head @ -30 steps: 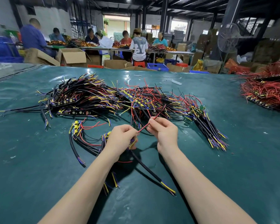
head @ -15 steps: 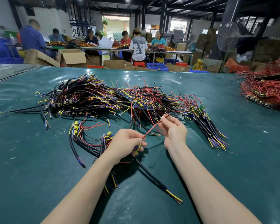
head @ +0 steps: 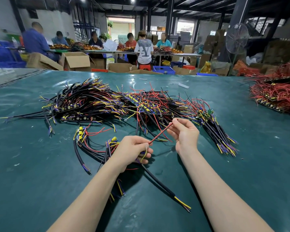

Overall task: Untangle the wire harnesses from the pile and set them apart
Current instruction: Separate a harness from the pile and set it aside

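Note:
A tangled pile of wire harnesses, black cables with red, yellow and purple leads, spreads across the middle of the green table. My left hand grips one harness near its connector end; its black cables trail toward me. My right hand pinches the tip of that harness's red wire, which stretches taut between both hands. Two separated harnesses lie left of my left hand.
A heap of red-wired harnesses sits at the table's right edge. A bundle of black cables lies right of my right hand. Beyond the far edge stand cardboard boxes, blue crates, a fan and several seated people.
My right hand has pulled the red wire up and to the right, away from my left hand. The wire now runs longer and taut. The left hand has shifted slightly right.

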Demonstrator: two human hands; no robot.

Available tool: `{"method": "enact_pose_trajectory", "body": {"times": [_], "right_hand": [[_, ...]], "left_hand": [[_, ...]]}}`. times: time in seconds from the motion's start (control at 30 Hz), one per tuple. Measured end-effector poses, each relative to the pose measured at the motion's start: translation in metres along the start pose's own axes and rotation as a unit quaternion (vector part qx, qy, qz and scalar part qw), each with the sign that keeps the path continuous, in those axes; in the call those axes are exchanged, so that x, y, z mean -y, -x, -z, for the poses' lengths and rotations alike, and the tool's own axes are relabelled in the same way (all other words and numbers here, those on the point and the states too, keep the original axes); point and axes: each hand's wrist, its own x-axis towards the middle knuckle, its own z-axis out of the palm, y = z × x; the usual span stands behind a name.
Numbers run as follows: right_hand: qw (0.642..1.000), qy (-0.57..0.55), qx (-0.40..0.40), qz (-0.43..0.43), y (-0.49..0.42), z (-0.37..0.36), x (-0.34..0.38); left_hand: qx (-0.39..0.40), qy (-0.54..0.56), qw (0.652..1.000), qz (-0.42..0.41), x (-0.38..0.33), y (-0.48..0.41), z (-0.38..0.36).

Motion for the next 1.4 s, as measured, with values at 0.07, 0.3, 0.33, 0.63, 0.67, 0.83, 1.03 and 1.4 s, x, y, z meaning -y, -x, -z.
{"method": "enact_pose_trajectory", "body": {"times": [0.07,0.3,0.33,0.63,0.67,0.83,1.03,1.4], "right_hand": [[1.000,-0.002,-0.004,0.005,-0.002,0.002,0.001],[0.997,-0.041,0.022,-0.059,-0.002,0.002,0.002],[0.995,-0.034,0.047,-0.084,0.001,0.000,0.000],[0.954,0.117,0.251,-0.114,0.023,-0.017,-0.022],[0.955,0.117,0.249,-0.110,0.023,-0.017,-0.022],[0.951,0.160,0.250,-0.089,0.025,-0.018,-0.023],[0.977,0.095,0.163,-0.096,0.032,-0.028,-0.029],[0.984,0.043,0.126,-0.119,0.030,-0.029,-0.024]], "left_hand": [[0.000,0.020,1.000,0.004,0.000,0.000,0.001],[0.029,0.171,0.985,0.019,-0.002,0.000,0.008],[0.021,0.187,0.982,0.015,-0.003,0.000,0.008],[-0.070,0.159,0.985,-0.018,0.002,-0.005,0.010],[-0.078,0.163,0.983,-0.024,0.002,-0.005,0.009],[-0.081,0.207,0.974,-0.049,-0.001,-0.004,0.008],[-0.088,0.247,0.964,-0.053,-0.002,-0.005,0.004],[-0.063,0.279,0.958,-0.031,-0.001,-0.005,0.003]]}}
